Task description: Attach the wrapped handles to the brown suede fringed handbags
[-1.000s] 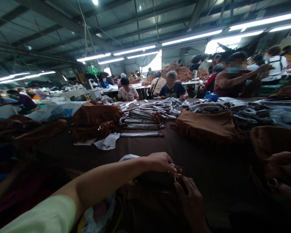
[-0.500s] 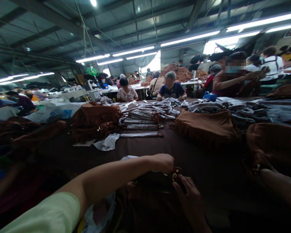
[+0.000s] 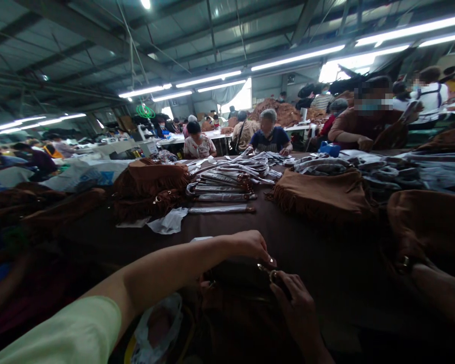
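two bare hands are working close together above the near edge of a dark counter (image 3: 212, 226). the left hand (image 3: 252, 243) is bending in from the left, fingertips pressed together beside a small metal hook (image 3: 261, 266); whether they are gripping it, i cannot tell. the right hand (image 3: 294, 299) is pinching a gold-toned ring (image 3: 273, 276) between thumb and forefinger, just beside the hook. a dark brown bag (image 3: 227, 308) is lying in shadow below both hands.

toward the far edge, wrapped straps (image 3: 223, 187) are resting between a pile of fringed brown bags (image 3: 149, 177) and, to the right, a flat fringed bag (image 3: 320, 192). a co-worker's arm (image 3: 440, 293) is extending in at the near right corner.

the smooth ring could be slipping out if the thumb loosens; the hook could be snagging the bag if either wrist tilts, deep shadow hiding it.
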### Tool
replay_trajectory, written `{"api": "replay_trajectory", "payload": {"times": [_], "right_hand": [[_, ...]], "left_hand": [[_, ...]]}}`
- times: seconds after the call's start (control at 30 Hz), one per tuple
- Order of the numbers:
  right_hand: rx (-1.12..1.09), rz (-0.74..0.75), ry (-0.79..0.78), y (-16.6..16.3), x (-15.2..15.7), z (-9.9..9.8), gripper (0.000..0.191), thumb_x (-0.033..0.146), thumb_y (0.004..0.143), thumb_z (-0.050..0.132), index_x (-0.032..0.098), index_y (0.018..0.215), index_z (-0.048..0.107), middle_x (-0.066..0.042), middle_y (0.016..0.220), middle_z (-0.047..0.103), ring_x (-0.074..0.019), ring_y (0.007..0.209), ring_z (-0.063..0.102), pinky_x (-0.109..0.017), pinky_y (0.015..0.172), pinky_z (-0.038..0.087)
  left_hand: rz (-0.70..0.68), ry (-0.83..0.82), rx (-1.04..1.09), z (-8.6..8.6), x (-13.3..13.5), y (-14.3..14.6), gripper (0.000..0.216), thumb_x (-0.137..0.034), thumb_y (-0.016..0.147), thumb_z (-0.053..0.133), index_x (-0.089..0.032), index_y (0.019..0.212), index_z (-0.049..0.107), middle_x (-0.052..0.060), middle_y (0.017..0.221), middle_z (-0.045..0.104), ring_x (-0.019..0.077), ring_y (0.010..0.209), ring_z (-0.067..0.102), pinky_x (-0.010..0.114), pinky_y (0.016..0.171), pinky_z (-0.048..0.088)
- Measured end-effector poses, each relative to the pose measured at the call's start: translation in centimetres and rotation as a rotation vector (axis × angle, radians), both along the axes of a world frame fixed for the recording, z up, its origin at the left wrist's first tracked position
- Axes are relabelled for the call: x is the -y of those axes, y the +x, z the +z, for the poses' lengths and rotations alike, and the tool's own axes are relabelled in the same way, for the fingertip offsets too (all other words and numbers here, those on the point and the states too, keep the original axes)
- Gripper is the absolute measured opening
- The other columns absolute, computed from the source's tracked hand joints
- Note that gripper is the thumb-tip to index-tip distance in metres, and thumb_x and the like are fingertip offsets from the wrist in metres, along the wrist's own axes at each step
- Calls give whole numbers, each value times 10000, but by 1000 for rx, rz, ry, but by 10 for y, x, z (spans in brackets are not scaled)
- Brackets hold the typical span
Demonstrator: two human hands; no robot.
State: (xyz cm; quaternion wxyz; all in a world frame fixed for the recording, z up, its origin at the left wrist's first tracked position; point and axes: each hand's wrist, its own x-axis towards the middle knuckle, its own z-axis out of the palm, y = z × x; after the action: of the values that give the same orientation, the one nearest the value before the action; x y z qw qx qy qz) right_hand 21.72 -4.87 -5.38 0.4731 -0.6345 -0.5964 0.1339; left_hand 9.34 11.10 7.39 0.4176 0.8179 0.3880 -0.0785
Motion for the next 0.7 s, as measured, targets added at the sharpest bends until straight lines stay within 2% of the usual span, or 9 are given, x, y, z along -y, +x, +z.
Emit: {"api": "replay_trajectory", "payload": {"times": [0.27,0.53,0.7], "right_hand": [[20,20,27,2,0,-2,248,381,888,558,242,1079,633,-59,996,652,-218,929,619,-358,823,519],[10,23,20,2,3,6,197,319,888,568,229,1052,630,-62,971,638,-215,914,597,-343,801,503],[22,29,18,1,2,10,159,304,890,566,249,1028,622,-35,926,628,-198,860,584,-316,755,492]], "left_hand": [[34,-40,-57,-8,3,1,371,-490,605,751,-138,722,727,-22,566,545,99,549,455,239,506,292],[-38,-3,-86,-1,6,7,247,-357,617,705,-142,735,732,-10,579,576,115,560,486,224,501,314],[-99,-12,-56,-11,2,12,248,-318,626,661,-173,811,742,-5,625,620,117,550,512,210,514,369]]}}
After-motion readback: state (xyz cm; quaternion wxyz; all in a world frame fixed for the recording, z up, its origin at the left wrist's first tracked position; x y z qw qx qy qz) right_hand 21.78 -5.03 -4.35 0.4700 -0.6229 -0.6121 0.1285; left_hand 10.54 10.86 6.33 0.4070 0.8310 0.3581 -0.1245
